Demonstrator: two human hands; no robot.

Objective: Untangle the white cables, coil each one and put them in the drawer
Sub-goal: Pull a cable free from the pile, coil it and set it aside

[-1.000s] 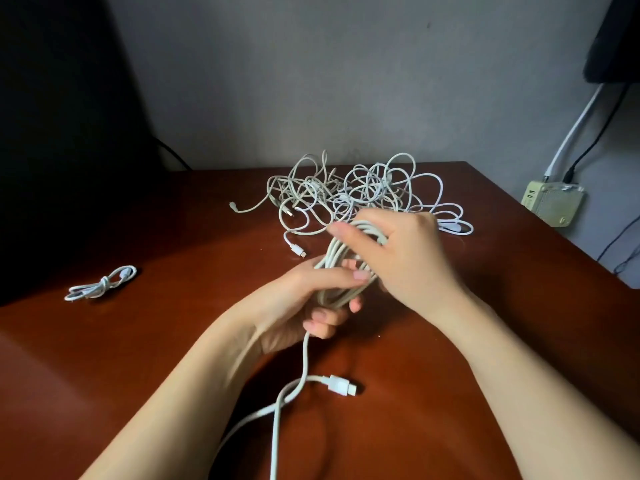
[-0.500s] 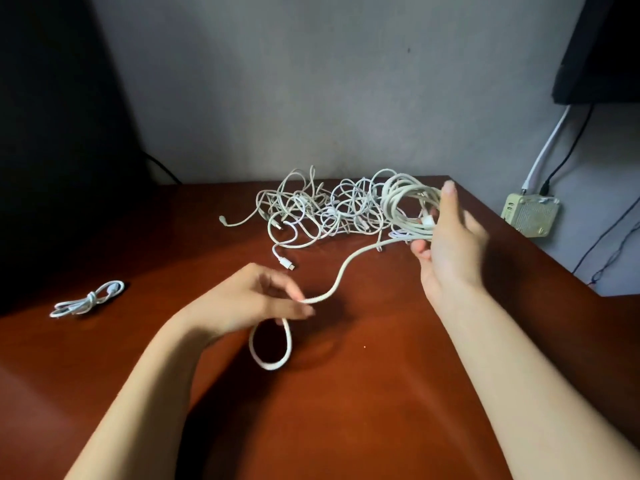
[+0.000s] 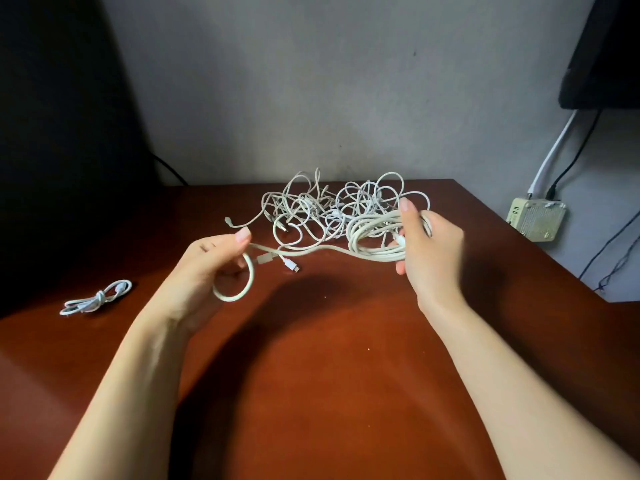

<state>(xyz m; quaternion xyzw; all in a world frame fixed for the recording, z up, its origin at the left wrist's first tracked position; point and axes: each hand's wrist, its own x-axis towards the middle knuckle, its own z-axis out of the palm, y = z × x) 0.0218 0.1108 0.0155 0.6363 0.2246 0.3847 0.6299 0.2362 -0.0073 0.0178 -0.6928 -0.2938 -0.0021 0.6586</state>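
A thick white cable (image 3: 372,237) is wound into a coil of several loops, and my right hand (image 3: 427,252) grips that coil above the brown table (image 3: 329,375). Its loose tail runs left to my left hand (image 3: 211,259), which pinches it; a small loop hangs below the fingers. Behind both hands lies a tangle of thin white cables (image 3: 322,209) near the table's far edge. One small white cable (image 3: 95,301), coiled and tied, lies at the left of the table. No drawer is in view.
A cream power adapter (image 3: 536,218) sits against the wall to the right, beyond the table edge, with white and black leads going up. A dark monitor (image 3: 609,53) hangs at top right. A large dark shape fills the left side.
My hands have parted: the right took the coil off to the right, the left drew the tail leftward. In the last half second the left hand rose and the tail straightened.
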